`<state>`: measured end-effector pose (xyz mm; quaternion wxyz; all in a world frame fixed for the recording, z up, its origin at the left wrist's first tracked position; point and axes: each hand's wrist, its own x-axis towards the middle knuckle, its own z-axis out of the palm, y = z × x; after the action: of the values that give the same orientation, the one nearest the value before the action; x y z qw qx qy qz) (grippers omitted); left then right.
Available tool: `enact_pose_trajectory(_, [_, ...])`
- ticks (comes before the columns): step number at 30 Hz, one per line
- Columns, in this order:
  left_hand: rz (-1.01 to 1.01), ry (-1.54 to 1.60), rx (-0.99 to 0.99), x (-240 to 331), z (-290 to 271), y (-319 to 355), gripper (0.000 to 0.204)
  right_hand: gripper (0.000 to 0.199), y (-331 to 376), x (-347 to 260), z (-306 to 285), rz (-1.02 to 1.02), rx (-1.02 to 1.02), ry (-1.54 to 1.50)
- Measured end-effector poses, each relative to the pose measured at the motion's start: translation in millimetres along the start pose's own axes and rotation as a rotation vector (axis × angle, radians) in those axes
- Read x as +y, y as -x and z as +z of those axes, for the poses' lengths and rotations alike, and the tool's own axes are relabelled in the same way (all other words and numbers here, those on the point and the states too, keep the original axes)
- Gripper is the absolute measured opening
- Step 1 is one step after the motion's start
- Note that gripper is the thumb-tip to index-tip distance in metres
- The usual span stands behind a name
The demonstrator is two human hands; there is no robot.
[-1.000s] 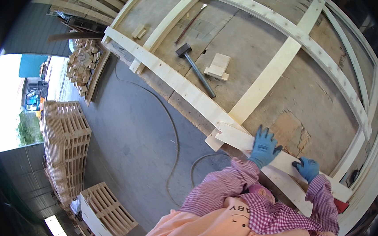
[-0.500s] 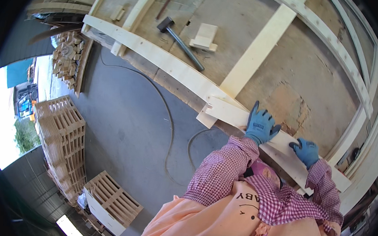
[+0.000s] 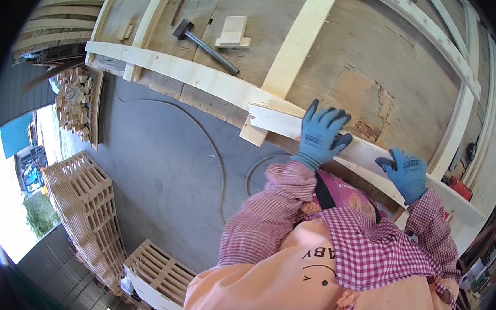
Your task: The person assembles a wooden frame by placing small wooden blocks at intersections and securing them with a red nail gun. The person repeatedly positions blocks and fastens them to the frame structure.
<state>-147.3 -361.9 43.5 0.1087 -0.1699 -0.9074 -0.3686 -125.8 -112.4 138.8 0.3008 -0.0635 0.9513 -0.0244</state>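
Note:
A pale wooden board (image 3: 361, 154) lies along the near edge of the timber frame, its notched end to the left. Across it rests my left hand (image 3: 319, 134) in a blue glove, fingers spread and pointing away from me. My right hand (image 3: 406, 174), gloved the same way, is closed over the board farther right, with thumb and fingers at its upper edge. Under the notched end a short wood piece (image 3: 254, 133) sticks out toward the floor. The frame's front rail (image 3: 179, 71) runs on to the left, and a crosspiece (image 3: 300, 42) meets it near the notched end.
On the worn tabletop (image 3: 254, 4) lie a hammer (image 3: 209, 53) and small wood blocks (image 3: 232, 31). A hose (image 3: 216, 147) curls over the grey floor. Stacked slatted pallets (image 3: 86, 206) stand at left, near piled wood offcuts (image 3: 73, 100). A red object (image 3: 460, 188) sits at right.
The view has shifted, so the hammer and frame appear farther left. The board's notched end has moved off the front rail slightly toward me; both hands stay on the board.

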Motion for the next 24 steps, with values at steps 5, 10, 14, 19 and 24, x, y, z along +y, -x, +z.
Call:
enact_pose_trajectory(5, [-0.124,-0.281,-0.082,-58.0,-77.2,4.3,0.053,0.039,15.3,20.9,-25.9,-0.118,0.187,0.1])
enact_pose_trajectory(10, [-0.262,-0.348,-0.329,-74.6,-70.6,25.4,0.048,0.041,15.1,22.0,-28.3,-0.029,0.249,0.169])
enact_pose_trajectory(14, [-0.284,-0.377,-0.201,-55.7,-61.7,33.1,0.047,0.041,9.4,22.4,-31.9,0.015,0.243,0.191])
enact_pose_trajectory(19, [-0.219,-0.375,-0.063,-44.8,-63.7,35.4,0.045,0.036,16.4,24.4,-34.3,0.025,0.312,0.168])
enact_pose_trajectory(24, [0.006,-0.396,0.31,-22.1,-83.6,6.3,0.042,0.043,27.1,48.5,-30.3,-0.079,0.695,0.099])
